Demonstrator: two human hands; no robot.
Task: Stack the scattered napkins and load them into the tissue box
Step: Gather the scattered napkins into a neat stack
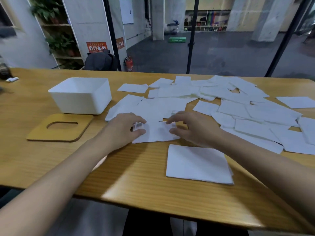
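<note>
Several white napkins (226, 106) lie scattered over the middle and right of the wooden table (51, 160). One napkin (156, 133) lies between my hands. My left hand (127, 129) pinches its left edge between thumb and fingers. My right hand (189, 127) pinches its right edge the same way. A small neat stack of napkins (197, 163) sits close in front of me, below my right hand. The white tissue box (81, 95) stands open and empty at the left. Its wooden lid (59, 127) with an oval slot lies flat in front of it.
A small white object (12, 79) and a dark item (4, 72) sit at the table's far left edge. Behind the table is a glass wall with black posts, a dark backpack (100, 61) and a red fire extinguisher (129, 63).
</note>
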